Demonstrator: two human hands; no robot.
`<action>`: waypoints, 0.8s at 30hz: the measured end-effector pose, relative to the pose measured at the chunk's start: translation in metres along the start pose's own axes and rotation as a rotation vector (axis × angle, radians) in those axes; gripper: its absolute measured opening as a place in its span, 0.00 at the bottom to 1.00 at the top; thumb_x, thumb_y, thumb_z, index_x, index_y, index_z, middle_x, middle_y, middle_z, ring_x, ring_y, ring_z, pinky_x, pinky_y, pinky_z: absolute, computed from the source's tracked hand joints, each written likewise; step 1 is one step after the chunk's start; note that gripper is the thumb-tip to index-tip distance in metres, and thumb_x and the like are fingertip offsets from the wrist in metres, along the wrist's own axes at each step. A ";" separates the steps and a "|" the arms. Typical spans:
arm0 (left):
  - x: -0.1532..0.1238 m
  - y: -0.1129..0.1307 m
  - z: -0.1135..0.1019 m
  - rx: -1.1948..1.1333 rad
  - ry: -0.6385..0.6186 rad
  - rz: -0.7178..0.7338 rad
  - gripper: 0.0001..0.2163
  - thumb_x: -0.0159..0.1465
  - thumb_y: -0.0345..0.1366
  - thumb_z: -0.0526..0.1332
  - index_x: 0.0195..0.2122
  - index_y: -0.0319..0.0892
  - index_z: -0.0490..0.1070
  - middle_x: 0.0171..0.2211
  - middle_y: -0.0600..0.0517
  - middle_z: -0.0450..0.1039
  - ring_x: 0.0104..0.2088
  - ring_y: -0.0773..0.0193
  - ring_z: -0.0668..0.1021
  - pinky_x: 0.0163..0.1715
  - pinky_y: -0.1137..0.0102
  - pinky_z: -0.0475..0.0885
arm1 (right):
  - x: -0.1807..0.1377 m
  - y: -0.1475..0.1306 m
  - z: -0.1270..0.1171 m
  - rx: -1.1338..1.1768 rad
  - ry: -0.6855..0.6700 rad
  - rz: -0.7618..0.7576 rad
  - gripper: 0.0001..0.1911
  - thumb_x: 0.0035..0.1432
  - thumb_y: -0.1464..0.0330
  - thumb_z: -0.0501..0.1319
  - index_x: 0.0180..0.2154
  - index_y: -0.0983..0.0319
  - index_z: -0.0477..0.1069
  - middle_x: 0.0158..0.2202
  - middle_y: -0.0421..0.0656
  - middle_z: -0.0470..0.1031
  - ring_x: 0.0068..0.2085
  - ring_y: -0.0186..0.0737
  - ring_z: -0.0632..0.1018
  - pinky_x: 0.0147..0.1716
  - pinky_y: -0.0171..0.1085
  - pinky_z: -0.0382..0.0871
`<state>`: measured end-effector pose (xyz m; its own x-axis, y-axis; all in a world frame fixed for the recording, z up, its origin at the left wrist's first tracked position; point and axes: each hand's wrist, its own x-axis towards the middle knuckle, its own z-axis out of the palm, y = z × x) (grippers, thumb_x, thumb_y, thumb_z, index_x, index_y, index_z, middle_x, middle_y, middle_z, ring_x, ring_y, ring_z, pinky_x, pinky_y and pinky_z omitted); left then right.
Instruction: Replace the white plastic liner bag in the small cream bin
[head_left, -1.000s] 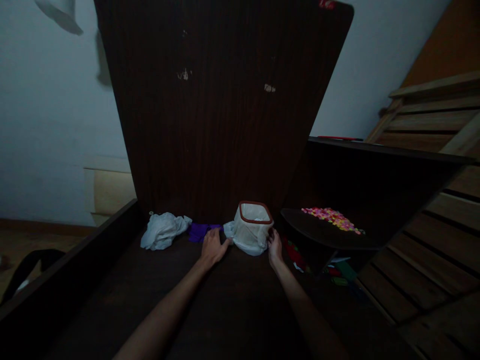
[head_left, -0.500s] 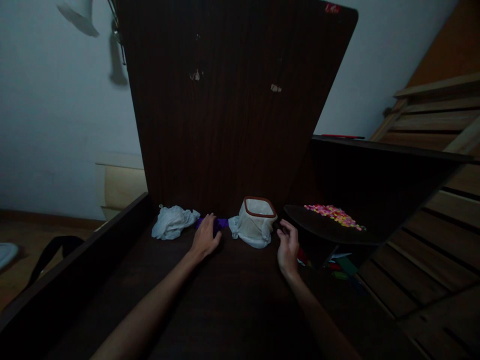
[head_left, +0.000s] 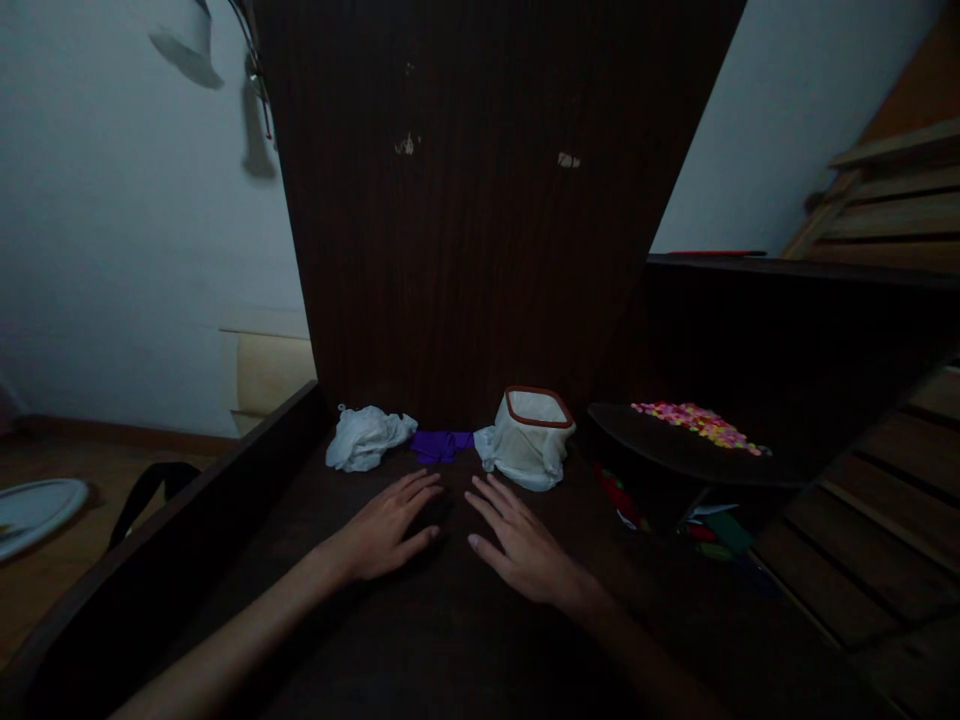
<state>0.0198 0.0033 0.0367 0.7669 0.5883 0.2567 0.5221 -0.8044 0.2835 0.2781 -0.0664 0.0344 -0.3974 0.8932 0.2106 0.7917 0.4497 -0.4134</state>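
Observation:
My left hand (head_left: 390, 525) is open, palm down over the dark wooden desk top (head_left: 420, 640), with its fingers stretched forward and nothing in them. My right hand (head_left: 517, 540) mirrors it, open with the fingers apart and holding nothing. Beyond the fingertips lies a folded purple cloth (head_left: 442, 446) against the back panel. On its left sits a crumpled white plastic bag (head_left: 367, 438). To its right stands a small bin (head_left: 529, 445) with a brown square rim, lined with a whitish plastic bag that spills out at its lower left.
A corner shelf (head_left: 630, 430) at right holds a strip of small pink and yellow pieces (head_left: 701, 424). Red and green items (head_left: 720, 535) sit under it. A raised side board (head_left: 172, 530) edges the desk at left. The tall back panel (head_left: 480, 250) rises behind.
My left hand has drawn back from the purple cloth, which now shows fully. My right hand has come from beside the bin toward the middle. The view has shifted slightly.

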 end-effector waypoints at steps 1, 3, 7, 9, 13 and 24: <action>-0.006 -0.001 0.005 0.005 -0.026 -0.003 0.25 0.71 0.48 0.54 0.66 0.43 0.61 0.69 0.44 0.60 0.70 0.48 0.61 0.67 0.51 0.61 | -0.001 0.001 0.006 -0.026 -0.053 0.004 0.32 0.69 0.56 0.54 0.68 0.63 0.59 0.73 0.48 0.50 0.73 0.53 0.50 0.70 0.55 0.50; -0.014 -0.005 0.017 0.006 -0.063 -0.014 0.27 0.72 0.50 0.53 0.68 0.44 0.59 0.71 0.44 0.57 0.70 0.47 0.60 0.67 0.50 0.61 | -0.002 0.003 0.016 -0.063 -0.136 0.011 0.33 0.70 0.55 0.53 0.69 0.64 0.57 0.73 0.48 0.48 0.73 0.54 0.48 0.71 0.55 0.48; -0.022 -0.014 0.035 -0.032 -0.106 -0.014 0.28 0.72 0.51 0.53 0.70 0.47 0.55 0.72 0.46 0.52 0.71 0.46 0.57 0.68 0.47 0.59 | 0.001 0.012 0.028 -0.072 -0.207 0.018 0.33 0.70 0.54 0.52 0.69 0.64 0.56 0.73 0.49 0.47 0.73 0.55 0.48 0.71 0.56 0.45; -0.023 -0.016 0.039 -0.050 -0.127 -0.021 0.29 0.72 0.51 0.53 0.71 0.48 0.53 0.72 0.46 0.51 0.71 0.46 0.56 0.68 0.45 0.57 | 0.002 0.016 0.031 -0.066 -0.211 0.026 0.33 0.70 0.55 0.53 0.69 0.63 0.57 0.73 0.48 0.47 0.73 0.54 0.48 0.71 0.56 0.45; -0.023 -0.016 0.038 -0.056 -0.153 -0.046 0.29 0.72 0.52 0.53 0.71 0.48 0.54 0.72 0.46 0.50 0.72 0.45 0.55 0.68 0.45 0.56 | 0.003 0.019 0.033 -0.051 -0.211 0.036 0.32 0.70 0.56 0.53 0.69 0.63 0.56 0.73 0.48 0.47 0.73 0.54 0.48 0.71 0.56 0.45; -0.023 -0.012 0.037 -0.061 -0.165 -0.055 0.30 0.72 0.53 0.51 0.71 0.46 0.53 0.73 0.45 0.49 0.72 0.45 0.54 0.69 0.44 0.55 | 0.002 0.023 0.039 -0.069 -0.198 0.016 0.32 0.71 0.55 0.51 0.69 0.63 0.56 0.73 0.48 0.47 0.73 0.54 0.47 0.71 0.58 0.45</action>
<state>0.0095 -0.0036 -0.0065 0.7912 0.6056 0.0851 0.5453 -0.7616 0.3502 0.2780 -0.0542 -0.0090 -0.4629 0.8861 0.0238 0.8255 0.4407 -0.3526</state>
